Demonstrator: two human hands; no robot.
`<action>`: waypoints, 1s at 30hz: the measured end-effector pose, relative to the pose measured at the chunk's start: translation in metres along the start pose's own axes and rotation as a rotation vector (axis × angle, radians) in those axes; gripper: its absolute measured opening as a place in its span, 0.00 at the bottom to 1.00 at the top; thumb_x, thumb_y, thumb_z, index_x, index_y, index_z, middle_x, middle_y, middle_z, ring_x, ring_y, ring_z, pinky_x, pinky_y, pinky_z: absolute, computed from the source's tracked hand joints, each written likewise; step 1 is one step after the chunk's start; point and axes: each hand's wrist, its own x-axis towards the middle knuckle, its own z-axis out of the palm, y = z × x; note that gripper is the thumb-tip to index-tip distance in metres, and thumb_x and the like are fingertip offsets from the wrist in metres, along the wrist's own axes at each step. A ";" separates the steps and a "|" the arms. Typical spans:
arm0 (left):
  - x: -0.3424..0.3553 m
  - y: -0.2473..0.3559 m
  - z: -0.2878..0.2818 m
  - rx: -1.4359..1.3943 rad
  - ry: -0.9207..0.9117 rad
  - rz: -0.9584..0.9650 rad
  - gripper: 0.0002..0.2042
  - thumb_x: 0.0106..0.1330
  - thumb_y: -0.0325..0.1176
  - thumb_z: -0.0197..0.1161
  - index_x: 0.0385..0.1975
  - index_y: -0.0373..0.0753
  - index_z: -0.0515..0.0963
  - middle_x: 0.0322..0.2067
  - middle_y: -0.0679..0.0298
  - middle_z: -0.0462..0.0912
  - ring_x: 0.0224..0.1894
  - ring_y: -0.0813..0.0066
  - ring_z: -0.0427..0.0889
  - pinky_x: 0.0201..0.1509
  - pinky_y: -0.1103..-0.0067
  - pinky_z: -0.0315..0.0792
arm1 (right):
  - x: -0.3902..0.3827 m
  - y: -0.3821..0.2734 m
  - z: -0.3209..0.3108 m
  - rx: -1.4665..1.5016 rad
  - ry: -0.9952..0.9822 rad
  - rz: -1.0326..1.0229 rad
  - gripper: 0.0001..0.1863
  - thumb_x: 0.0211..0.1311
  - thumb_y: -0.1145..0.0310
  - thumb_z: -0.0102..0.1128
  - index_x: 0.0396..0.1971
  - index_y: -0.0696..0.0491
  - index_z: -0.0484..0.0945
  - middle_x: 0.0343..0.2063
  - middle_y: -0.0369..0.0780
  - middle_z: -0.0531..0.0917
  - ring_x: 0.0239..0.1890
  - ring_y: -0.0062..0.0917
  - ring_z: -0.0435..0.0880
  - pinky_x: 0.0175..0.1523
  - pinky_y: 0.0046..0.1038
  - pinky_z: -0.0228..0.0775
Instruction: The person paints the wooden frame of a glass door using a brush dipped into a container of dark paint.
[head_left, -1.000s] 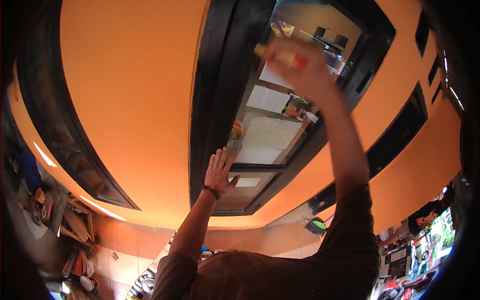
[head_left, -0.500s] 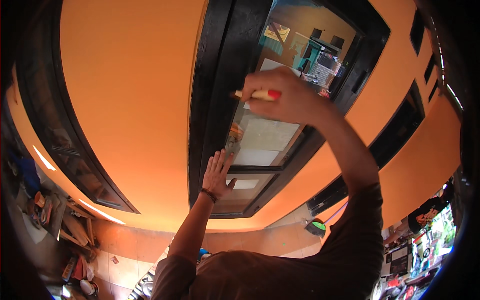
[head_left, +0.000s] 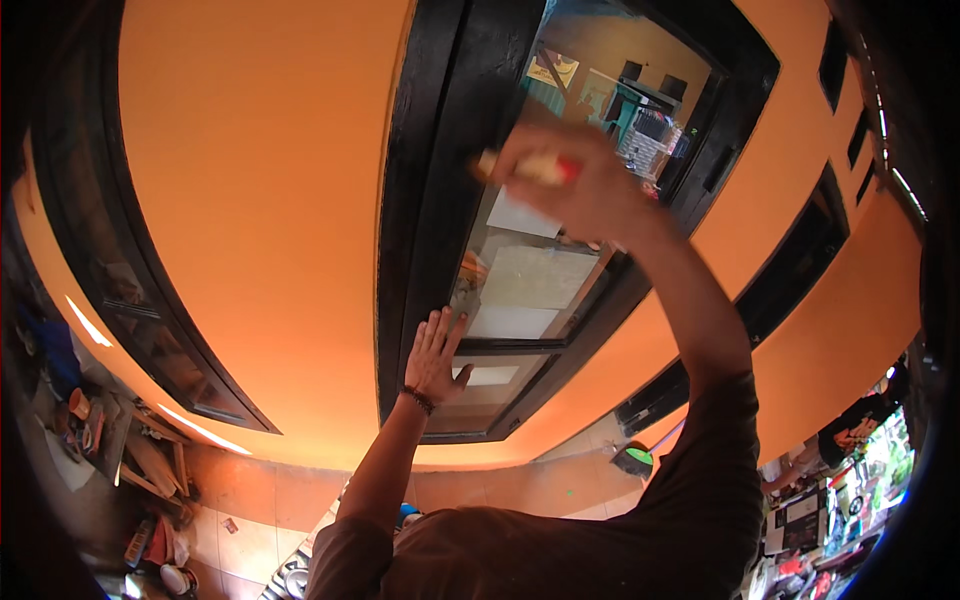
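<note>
A black-framed glass window [head_left: 425, 170] stands in the orange wall [head_left: 250, 200]. Against its lower part lies my left hand [head_left: 433, 355], fingers stretched out flat over the frame and pane, a dark bracelet at the wrist. Higher up, my right hand [head_left: 585, 190], blurred by motion, grips a pale-handled tool [head_left: 535, 167] with a red end, possibly a brush. The tool's darker end points left, toward the black left stile; whether it touches the wood I cannot tell. Light rectangular shapes and reflections show in the pane behind that hand.
Another dark-framed window [head_left: 150, 320] is to the left, above piled wood and clutter [head_left: 150, 460]. Tiled floor [head_left: 240, 540] runs below the wall. A green-and-black container [head_left: 635, 458] sits to the right, near crowded items [head_left: 810, 520] and what looks like a person in dark clothing [head_left: 840, 440].
My right hand with the tool has swept down along the window from near its upper part, then risen slightly. My left hand has stayed about in place, a little lower than at first.
</note>
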 end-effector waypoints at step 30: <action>-0.001 0.003 -0.004 -0.008 -0.007 -0.002 0.44 0.50 0.42 0.67 0.68 0.41 0.53 0.69 0.50 0.48 0.71 0.51 0.49 0.71 0.59 0.47 | -0.012 0.013 0.010 -0.044 -0.111 -0.063 0.06 0.54 0.76 0.60 0.33 0.53 0.77 0.33 0.34 0.81 0.37 0.24 0.81 0.42 0.22 0.73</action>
